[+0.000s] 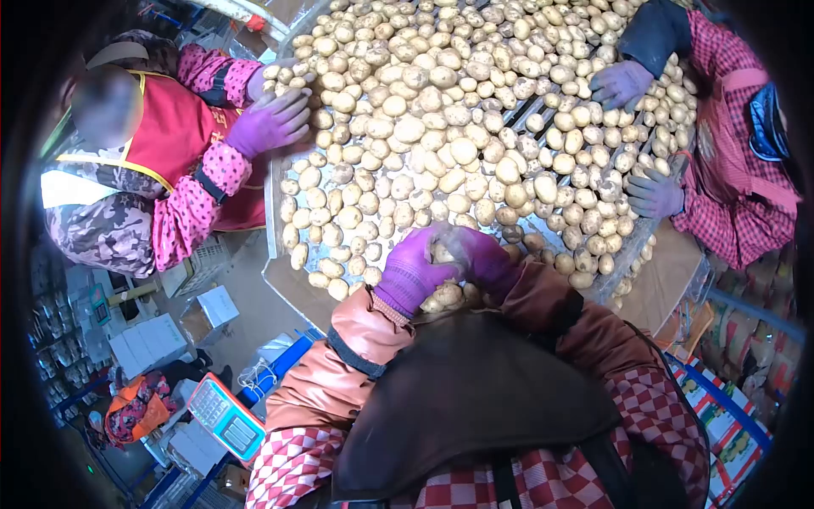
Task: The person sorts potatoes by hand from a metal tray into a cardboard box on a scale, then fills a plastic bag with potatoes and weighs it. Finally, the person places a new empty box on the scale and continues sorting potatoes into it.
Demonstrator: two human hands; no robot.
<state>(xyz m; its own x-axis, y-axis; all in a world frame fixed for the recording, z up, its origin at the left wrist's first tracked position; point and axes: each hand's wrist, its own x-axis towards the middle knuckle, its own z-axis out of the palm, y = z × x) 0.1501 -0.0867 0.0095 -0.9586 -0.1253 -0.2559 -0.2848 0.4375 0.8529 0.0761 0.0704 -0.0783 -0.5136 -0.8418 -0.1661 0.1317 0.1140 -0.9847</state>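
Note:
My left hand (414, 270), in a purple knit glove, is closed around a potato (443, 252) at the near edge of a potato-covered table. From the other side my right hand (485, 256), gloved in purple too, curls against the same potato; its fingers are partly hidden and slightly blurred. Just below both hands, close to my body, lie a few more potatoes (449, 295). Loose potatoes (398, 182) spread over the slatted sorting table (536, 109) beyond my hands.
On the left a co-worker's gloved hand (270, 123) is at the table edge with potatoes. At right another co-worker's hands (621, 85) rest on the potatoes. A scale display (226, 417), white boxes (148, 346) and a blue rail (275, 371) stand lower left. Printed cartons (721, 424) are lower right.

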